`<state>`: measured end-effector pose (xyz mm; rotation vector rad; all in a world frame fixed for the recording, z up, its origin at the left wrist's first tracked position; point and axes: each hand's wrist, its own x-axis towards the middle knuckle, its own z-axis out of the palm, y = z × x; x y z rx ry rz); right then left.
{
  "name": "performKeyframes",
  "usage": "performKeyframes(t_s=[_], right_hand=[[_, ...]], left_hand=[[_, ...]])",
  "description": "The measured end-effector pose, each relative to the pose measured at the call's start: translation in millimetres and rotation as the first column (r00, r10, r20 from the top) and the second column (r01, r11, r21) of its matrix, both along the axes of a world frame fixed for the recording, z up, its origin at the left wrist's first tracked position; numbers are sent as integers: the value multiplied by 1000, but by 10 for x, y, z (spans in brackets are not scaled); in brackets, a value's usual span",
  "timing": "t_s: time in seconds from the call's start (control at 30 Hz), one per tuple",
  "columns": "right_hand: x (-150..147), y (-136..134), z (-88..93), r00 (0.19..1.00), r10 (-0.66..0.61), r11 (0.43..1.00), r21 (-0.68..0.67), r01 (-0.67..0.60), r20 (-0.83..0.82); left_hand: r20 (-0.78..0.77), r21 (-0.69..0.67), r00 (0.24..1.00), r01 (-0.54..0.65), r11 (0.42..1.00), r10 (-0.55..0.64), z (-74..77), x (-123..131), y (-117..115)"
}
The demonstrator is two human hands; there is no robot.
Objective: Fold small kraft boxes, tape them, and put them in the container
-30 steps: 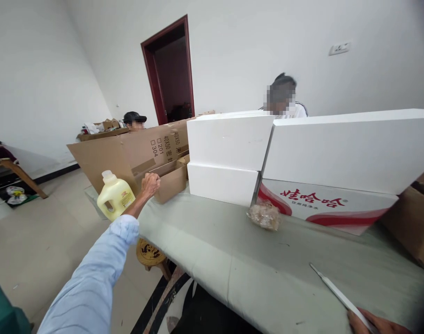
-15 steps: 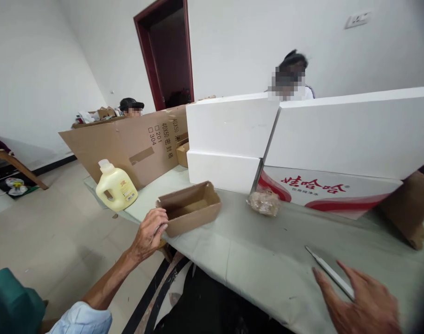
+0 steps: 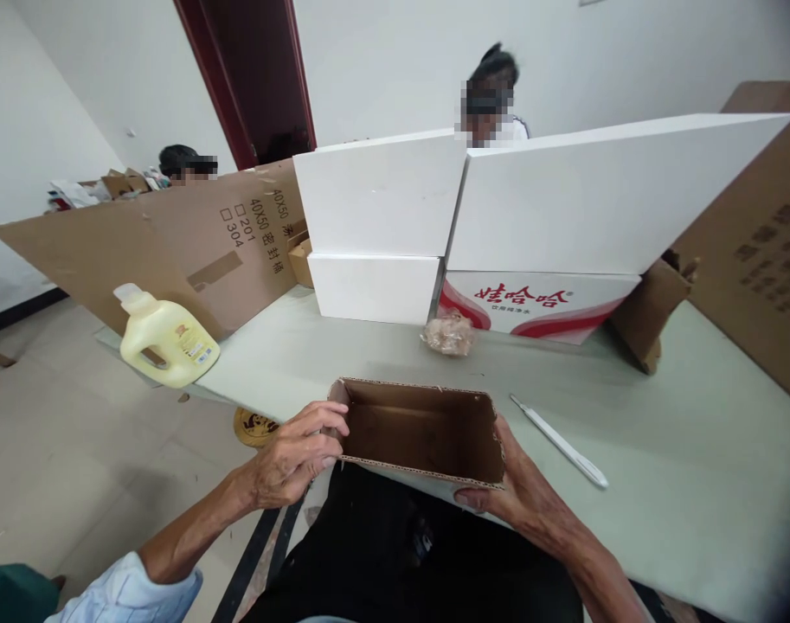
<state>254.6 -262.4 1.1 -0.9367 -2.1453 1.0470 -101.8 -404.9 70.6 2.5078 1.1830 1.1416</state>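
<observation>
An open-topped brown cardboard box [image 3: 420,472] is held between my two hands at the table's front edge, its inside facing me. My left hand [image 3: 307,454] grips the left end, fingers curled over the rim. At the other end, my right hand [image 3: 515,484] wraps round the corner, with the thumb below the near side. A slim white craft knife [image 3: 560,441] lies on the table to the right of that hand, untouched. Behind the box sits a crumpled clear plastic bundle [image 3: 449,334]; what is inside it I cannot make out.
White boxes [image 3: 378,203] are stacked at the back, one with red printing [image 3: 530,307]. A yellow jug [image 3: 167,337] stands at the table's left edge. Large cardboard panels [image 3: 219,260] flank the green-covered table [image 3: 680,467]. Two people are behind the stack.
My right hand has left the craft knife's side and taken hold of the box's right end. The box has come nearer to me and turned. The view has shifted right and down.
</observation>
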Motion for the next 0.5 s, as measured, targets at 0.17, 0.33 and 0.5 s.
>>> performKeyframes(t_s=[0.17, 0.33, 0.5], right_hand=[[-77, -42, -19, 998, -29, 999, -33, 27, -51], [-106, 39, -94, 980, -98, 987, -143, 74, -176], [-111, 226, -4, 947, -227, 886, -453, 102, -229]], left_hand=[[-145, 38, 987, -60, 998, 64, 84, -65, 52], [-272, 260, 921, -208, 943, 278, -88, -164, 54], [-501, 259, 829, -129, 957, 248, -401, -254, 27]])
